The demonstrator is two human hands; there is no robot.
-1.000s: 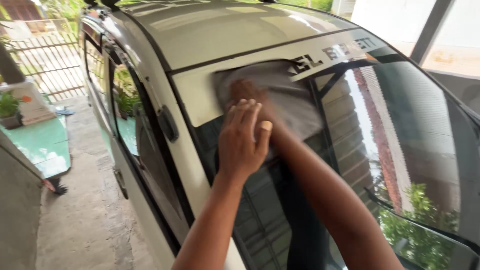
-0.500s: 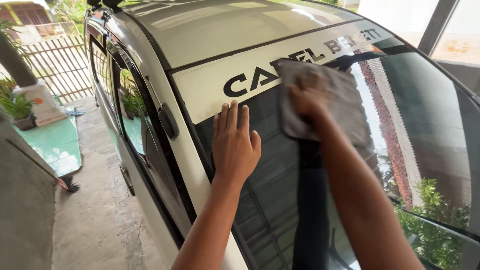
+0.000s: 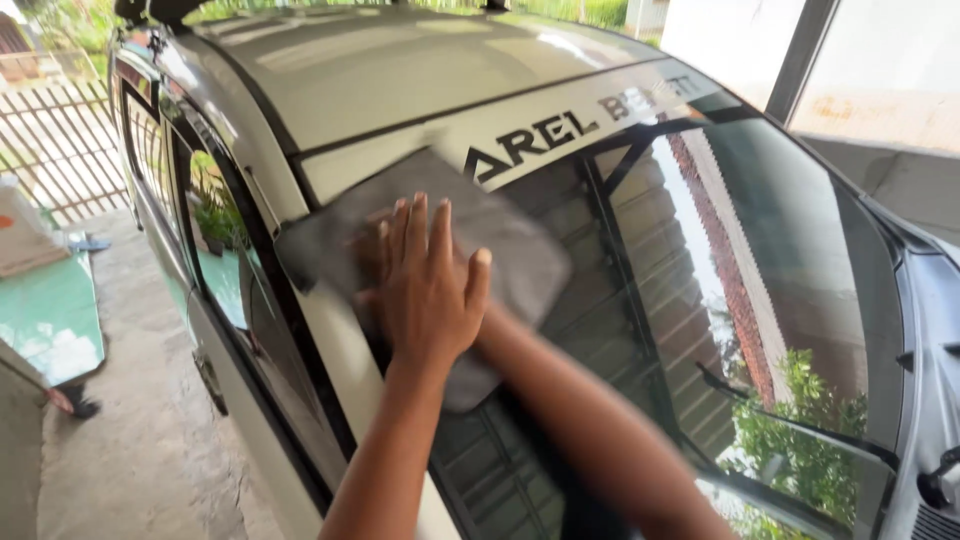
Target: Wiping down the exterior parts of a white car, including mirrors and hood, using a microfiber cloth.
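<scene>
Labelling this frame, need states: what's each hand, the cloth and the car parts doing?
left hand: flat, fingers spread, over the right hand.
right hand: mostly hidden, pressed on the grey cloth.
grey cloth: spread flat at the windshield's top corner.
windshield: glossy, reflecting a roof and plants.
wiper: lying down on the glass.

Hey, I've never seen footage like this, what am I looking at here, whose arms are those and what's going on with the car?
This is one picture from a camera worn on a person's head, looking down at their own two bare arms. There is no machine. They stand at the front corner of a light-coloured car, facing its windscreen. A grey cloth lies flat on the upper corner of the glass. The left hand is spread open on top of the cloth. The right hand is mostly hidden beneath the left one, pressed on the cloth too. A wiper rests lower on the glass.
</scene>
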